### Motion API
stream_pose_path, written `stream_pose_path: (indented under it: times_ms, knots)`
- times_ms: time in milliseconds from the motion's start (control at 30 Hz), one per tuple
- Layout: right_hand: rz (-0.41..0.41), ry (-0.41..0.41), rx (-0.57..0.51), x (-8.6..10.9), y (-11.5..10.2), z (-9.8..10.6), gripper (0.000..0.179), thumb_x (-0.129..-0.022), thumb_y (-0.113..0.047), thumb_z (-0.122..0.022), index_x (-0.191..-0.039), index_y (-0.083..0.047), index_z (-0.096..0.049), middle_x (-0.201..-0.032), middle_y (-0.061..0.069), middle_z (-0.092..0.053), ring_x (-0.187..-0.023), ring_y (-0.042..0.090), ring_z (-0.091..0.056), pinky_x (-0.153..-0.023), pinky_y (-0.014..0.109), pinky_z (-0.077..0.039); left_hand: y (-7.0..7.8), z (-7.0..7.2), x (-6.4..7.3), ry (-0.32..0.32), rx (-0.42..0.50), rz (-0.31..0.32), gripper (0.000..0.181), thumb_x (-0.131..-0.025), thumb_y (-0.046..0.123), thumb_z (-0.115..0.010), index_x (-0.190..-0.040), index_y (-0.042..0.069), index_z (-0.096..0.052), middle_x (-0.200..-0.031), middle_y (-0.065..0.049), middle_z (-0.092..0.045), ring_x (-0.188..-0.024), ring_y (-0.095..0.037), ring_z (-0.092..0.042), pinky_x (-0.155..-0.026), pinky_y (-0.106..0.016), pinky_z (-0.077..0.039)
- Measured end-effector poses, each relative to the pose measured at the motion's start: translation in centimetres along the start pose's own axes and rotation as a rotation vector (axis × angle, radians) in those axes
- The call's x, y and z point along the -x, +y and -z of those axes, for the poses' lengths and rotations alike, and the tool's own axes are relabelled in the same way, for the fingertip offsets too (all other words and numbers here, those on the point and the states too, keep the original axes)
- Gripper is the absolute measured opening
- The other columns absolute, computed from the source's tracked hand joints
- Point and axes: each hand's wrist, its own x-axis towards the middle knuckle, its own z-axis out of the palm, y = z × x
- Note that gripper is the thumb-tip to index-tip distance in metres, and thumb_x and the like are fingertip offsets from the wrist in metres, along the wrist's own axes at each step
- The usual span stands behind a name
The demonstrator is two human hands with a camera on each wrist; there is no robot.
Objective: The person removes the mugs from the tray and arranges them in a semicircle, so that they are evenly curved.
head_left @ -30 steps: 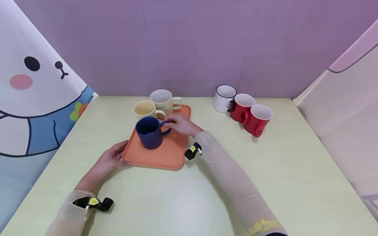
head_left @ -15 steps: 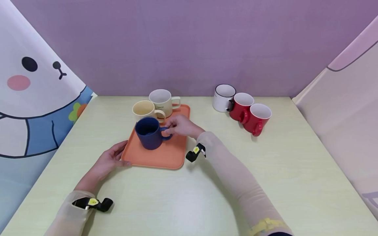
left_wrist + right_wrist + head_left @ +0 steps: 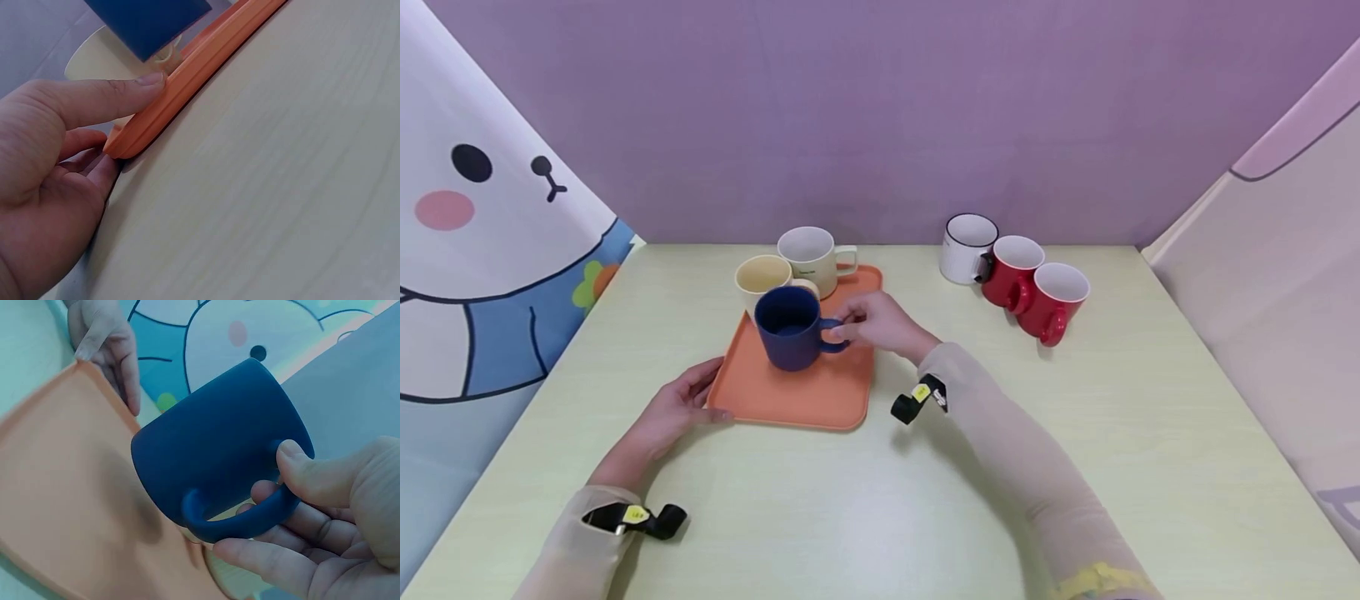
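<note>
- Right grip (image 3: pixel 882 323): curled closed around the handle (image 3: pixel 247 527) of blue mug (image 3: pixel 790 335).
- Blue mug: just left of right grip, held above tray (image 3: pixel 797 404).
- Left grip (image 3: pixel 674 413): pinching tray at near-left corner.

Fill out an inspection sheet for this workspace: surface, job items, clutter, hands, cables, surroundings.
Surface: pale table; no spills seen.
Job items: blue mug held above the orange tray; yellow mug and cream mug upright at the tray's far end.
Clutter: white mug with black rim, red mug and second red mug grouped upright, right of the tray.
Left hand: grips the tray's near left corner, thumb over the rim.
Right hand: fingers hold the blue mug's handle.
Cables: nothing seen.
Surroundings: purple backdrop behind; cartoon-printed cloth at left.
</note>
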Motion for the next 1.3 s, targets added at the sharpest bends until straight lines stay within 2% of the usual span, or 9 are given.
stream_pose_path:
  times_ms: [167, 233, 333, 500, 833, 1300]
  knots:
    - [-0.001, 0.01, 0.034, 1.2, -0.3, 1.0, 0.01, -0.088, -0.004, -0.074, -0.096, 0.001, -0.072, -0.084, 0.01, -0.071, -0.079, 0.035, -0.067, -0.075, 0.049, -0.056, 0.2, 0.0, 0.1, -0.001, -0.002, 0.009, 0.09, -0.082, -0.01, -0.072, -0.155, -0.006, -0.019, -0.159, -0.029, -0.021, -0.145, -0.045, -0.02, -0.097, -0.012, -0.043]
    - [-0.002, 0.008, 0.021, 1.6, -0.3, 1.4, 0.01, -0.088, -0.004, -0.074, -0.096, 0.002, -0.071, -0.084, 0.01, -0.071, -0.081, 0.037, -0.067, -0.075, 0.047, -0.058, 0.2, 0.0, 0.2, 0.0, -0.004, 0.013, 0.09, -0.083, -0.009, -0.072, -0.155, -0.006, -0.019, -0.159, -0.028, -0.021, -0.145, -0.045, -0.02, -0.097, -0.012, -0.043]
    - [-0.014, 0.012, -0.017, 2.3, -0.1, 1.8, 0.011, -0.088, -0.004, -0.075, -0.095, 0.002, -0.07, -0.084, 0.01, -0.071, -0.079, 0.031, -0.069, -0.075, 0.04, -0.06, 0.2, 0.1, 0.2, 0.002, -0.008, 0.018, 0.089, -0.083, -0.009, -0.072, -0.155, -0.006, -0.019, -0.159, -0.028, -0.021, -0.145, -0.045, -0.02, -0.097, -0.011, -0.043]
    - [-0.039, 0.039, -0.072, 3.5, 0.4, 2.8, 0.009, -0.089, -0.002, -0.073, -0.094, 0.003, -0.068, -0.085, 0.01, -0.07, -0.077, 0.02, -0.069, -0.076, 0.035, -0.061, 0.1, 0.1, 0.3, 0.004, -0.009, 0.009, 0.089, -0.083, -0.008, -0.073, -0.155, -0.007, -0.02, -0.158, -0.029, -0.023, -0.144, -0.045, -0.021, -0.097, -0.011, -0.042]
    - [-0.032, 0.114, -0.078, 6.4, 1.1, 5.3, 0.016, -0.089, -0.002, -0.071, -0.102, 0.008, -0.07, -0.085, 0.011, -0.067, -0.078, 0.024, -0.068, -0.075, 0.034, -0.061, 0.1, 0.1, 0.1, 0.005, -0.018, 0.017, 0.089, -0.083, -0.007, -0.073, -0.155, -0.005, -0.021, -0.159, -0.027, -0.023, -0.145, -0.043, -0.023, -0.098, -0.012, -0.042]
    - [-0.117, 0.197, -0.077, 10.7, 3.0, 8.5, 0.019, -0.091, -0.004, -0.07, -0.108, 0.005, -0.068, -0.095, 0.015, -0.066, -0.085, 0.031, -0.069, -0.08, 0.034, -0.059, -0.3, 0.1, 0.0, 0.002, -0.008, 0.008, 0.09, -0.082, -0.007, -0.074, -0.155, -0.006, -0.021, -0.159, -0.028, -0.022, -0.145, -0.044, -0.021, -0.097, -0.011, -0.042]
